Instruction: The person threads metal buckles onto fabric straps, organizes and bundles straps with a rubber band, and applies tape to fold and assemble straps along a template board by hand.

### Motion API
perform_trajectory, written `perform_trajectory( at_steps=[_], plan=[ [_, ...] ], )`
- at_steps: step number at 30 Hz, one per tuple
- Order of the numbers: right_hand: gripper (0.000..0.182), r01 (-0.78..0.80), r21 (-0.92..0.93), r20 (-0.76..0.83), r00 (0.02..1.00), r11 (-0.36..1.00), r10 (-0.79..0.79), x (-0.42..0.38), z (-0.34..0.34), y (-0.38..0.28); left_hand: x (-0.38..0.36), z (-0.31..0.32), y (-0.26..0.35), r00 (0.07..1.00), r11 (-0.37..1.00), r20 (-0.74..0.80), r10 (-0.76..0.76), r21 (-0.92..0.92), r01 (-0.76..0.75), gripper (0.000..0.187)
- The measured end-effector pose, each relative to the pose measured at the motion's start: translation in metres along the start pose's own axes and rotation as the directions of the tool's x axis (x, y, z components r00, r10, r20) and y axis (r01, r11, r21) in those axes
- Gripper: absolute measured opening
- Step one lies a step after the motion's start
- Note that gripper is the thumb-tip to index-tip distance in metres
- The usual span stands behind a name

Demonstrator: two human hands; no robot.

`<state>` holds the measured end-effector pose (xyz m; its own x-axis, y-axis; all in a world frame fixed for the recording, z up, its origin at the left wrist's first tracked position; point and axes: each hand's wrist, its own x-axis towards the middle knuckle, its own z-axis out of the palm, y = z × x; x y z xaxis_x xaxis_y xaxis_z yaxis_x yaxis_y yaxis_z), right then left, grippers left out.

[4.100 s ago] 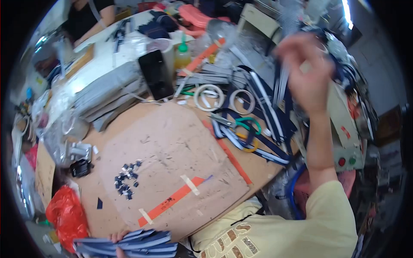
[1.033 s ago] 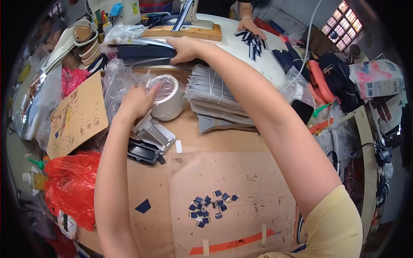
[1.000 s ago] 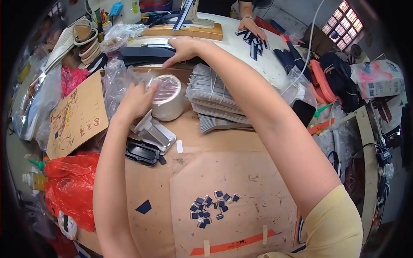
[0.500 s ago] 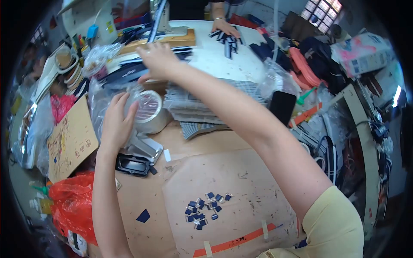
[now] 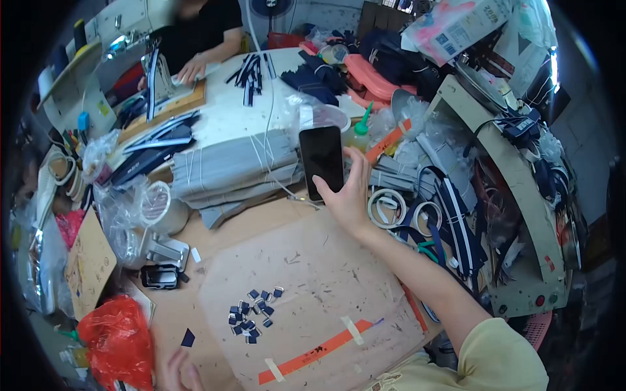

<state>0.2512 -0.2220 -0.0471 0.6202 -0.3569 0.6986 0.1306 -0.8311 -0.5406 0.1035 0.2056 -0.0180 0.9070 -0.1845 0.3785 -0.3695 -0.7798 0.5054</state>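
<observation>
My right hand point(image 5: 351, 199) grips a black smartphone point(image 5: 324, 163) by its lower right, thumb on the dark screen and fingers along its side edge. The phone is tilted up in front of a stack of grey fabric pieces point(image 5: 241, 168) tied with string. My left hand point(image 5: 179, 373) is at the bottom edge, blurred and partly cut off, its fingers apart with nothing seen in them. Near it lies a dark blue fabric scrap point(image 5: 188, 337). Several small navy fabric loops with metal rings point(image 5: 251, 316) form a loose pile on the work surface point(image 5: 306, 274).
A red plastic bag point(image 5: 117, 342) sits at the left, below a tape roll point(image 5: 160, 208) and a black case point(image 5: 160, 277). Tape rings point(image 5: 387, 208) and a green-tipped bottle point(image 5: 360, 133) are at the right. Across the table, a person's hand point(image 5: 192, 68) is by a sewing machine.
My right hand has moved from the far left materials to the phone and taken hold of it. My left hand has dropped from beside the tape roll to the bottom edge. The view has turned right.
</observation>
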Motion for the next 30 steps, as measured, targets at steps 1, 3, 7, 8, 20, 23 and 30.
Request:
perform_trajectory(
  at_steps=[1,3,7,8,20,23,30],
  plan=[
    [0.072,-0.096,-0.032,-0.074,0.993,0.995,0.093,0.003,0.001,0.008,-0.022,0.015,-0.012,0.995,1.000,-0.100,0.028,0.007,-0.027,0.020],
    [0.077,-0.142,-0.023,-0.084,0.987,0.990,0.139,0.008,0.012,0.012,-0.065,0.038,-0.027,0.985,0.990,-0.164,-0.056,-0.138,0.033,0.021],
    [0.092,-0.300,-0.026,-0.043,0.953,0.953,0.299,-0.003,0.036,0.008,-0.103,0.084,0.015,0.827,0.857,-0.307,-0.472,-0.381,0.348,0.022],
    [0.094,-0.332,-0.057,-0.023,0.943,0.942,0.331,-0.002,0.038,0.006,-0.108,0.092,0.022,0.790,0.821,-0.320,-0.524,-0.436,0.368,0.022],
    [0.098,-0.377,0.002,-0.005,0.926,0.926,0.377,0.003,0.033,0.013,-0.109,0.110,0.049,0.725,0.667,-0.254,-0.640,-0.652,0.360,0.024],
    [0.097,-0.323,0.135,0.014,0.946,0.937,0.324,0.014,0.011,0.008,-0.109,0.110,0.043,0.730,0.658,-0.262,-0.632,-0.678,0.327,0.024],
    [0.097,-0.302,0.379,0.170,0.952,0.875,0.255,0.092,-0.106,0.021,-0.106,0.108,0.048,0.720,0.652,-0.245,-0.650,-0.666,0.362,0.023]
  ],
)
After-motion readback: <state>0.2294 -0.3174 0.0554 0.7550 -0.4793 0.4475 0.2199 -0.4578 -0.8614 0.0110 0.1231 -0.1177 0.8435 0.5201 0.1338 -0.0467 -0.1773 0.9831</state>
